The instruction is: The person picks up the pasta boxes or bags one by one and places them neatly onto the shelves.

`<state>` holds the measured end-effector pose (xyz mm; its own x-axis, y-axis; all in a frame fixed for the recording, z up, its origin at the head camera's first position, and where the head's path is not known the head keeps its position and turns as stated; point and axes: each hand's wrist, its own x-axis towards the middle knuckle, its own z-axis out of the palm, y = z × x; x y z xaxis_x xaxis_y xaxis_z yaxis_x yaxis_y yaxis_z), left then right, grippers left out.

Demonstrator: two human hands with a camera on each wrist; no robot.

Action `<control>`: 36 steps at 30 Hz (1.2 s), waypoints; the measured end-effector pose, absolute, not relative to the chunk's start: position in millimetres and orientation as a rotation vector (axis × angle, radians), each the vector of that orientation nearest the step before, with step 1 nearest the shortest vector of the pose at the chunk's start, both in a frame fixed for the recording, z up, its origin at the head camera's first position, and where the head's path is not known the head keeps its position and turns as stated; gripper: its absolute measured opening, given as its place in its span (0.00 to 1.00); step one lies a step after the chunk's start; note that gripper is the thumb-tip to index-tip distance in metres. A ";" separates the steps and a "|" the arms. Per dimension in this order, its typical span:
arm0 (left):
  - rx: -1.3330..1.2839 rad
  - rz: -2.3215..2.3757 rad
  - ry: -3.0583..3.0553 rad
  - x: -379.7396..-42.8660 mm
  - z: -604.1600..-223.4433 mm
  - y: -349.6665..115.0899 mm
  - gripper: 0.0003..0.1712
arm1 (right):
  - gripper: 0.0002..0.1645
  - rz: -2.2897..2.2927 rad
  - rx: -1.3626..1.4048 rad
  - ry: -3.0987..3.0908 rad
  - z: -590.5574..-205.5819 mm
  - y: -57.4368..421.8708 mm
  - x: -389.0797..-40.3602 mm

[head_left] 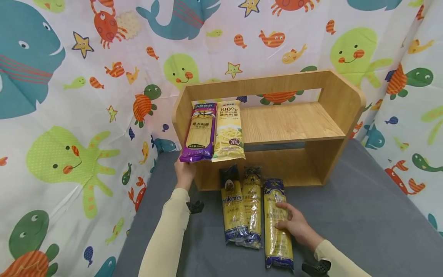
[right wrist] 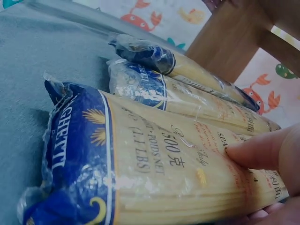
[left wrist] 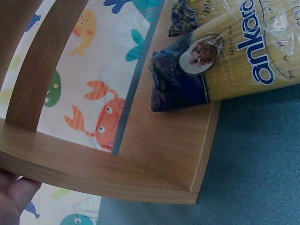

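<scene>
My right hand (head_left: 298, 227) grips a spaghetti pack (head_left: 277, 248) with blue ends by its right edge, in front of the wooden shelf (head_left: 287, 127). The right wrist view shows the thumb (right wrist: 262, 150) on the pack's printed face and fingertips at its lower edge. My left hand (head_left: 185, 172) holds the shelf's left side panel, just below a purple pasta pack (head_left: 199, 132); most of that hand is hidden in the left wrist view. Left of the held pack lie an "ankara" pasta pack (head_left: 233, 206) and another yellow pasta pack (head_left: 252, 200), their tops on the shelf's lower board.
A yellow-and-white pasta pack (head_left: 228, 132) lies beside the purple one on the upper board, both jutting past its front edge. The shelf stands on a grey tabletop (head_left: 363, 207). Behind it hangs a curtain (head_left: 221, 57) printed with sea animals.
</scene>
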<state>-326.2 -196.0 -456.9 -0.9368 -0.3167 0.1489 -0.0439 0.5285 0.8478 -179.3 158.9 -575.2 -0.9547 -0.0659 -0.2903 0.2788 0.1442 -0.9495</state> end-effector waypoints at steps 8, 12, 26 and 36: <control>0.303 -1.362 -2.499 -325.8 -456.4 -197.0 0.27 | 0.49 -1.911 0.158 2.080 -574.3 179.2 -162.8; 0.282 -1.340 -2.499 -325.0 -457.0 -195.8 0.27 | 0.45 -1.953 0.099 1.986 -574.6 199.9 -149.5; 0.289 -1.297 -2.501 -328.7 -455.4 -200.4 0.25 | 0.43 -2.121 -0.271 1.667 -515.8 256.6 -125.9; 0.296 -1.307 -2.521 -329.2 -456.9 -197.9 0.26 | 0.40 -2.118 -0.327 1.608 -433.4 259.1 -130.3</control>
